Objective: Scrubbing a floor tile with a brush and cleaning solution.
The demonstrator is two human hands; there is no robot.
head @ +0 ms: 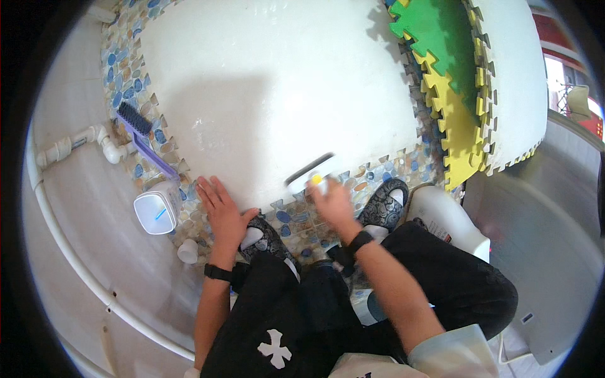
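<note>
A large white foam mat (293, 94) with interlocking toothed edges lies flat before me, with shiny patches on its surface. My right hand (331, 201) is closed around the handle of a white squeegee (310, 176) with a dark blade and a yellow spot. The squeegee is slightly blurred and sits over the mat's near edge. My left hand (223, 212) rests with its fingers apart on the mat's near left corner, holding nothing. Its thumb is close to my left patterned slipper (269, 238).
At left, a purple-handled scrub brush (151, 153) lies beside a white plastic tub (156, 210), a small white cup (188, 251) and a white pipe (111, 149). Green and yellow foam mats (453, 127) stand at right. A white jug (446, 219) stands near my right slipper (385, 203) on pebble-patterned flooring (298, 219).
</note>
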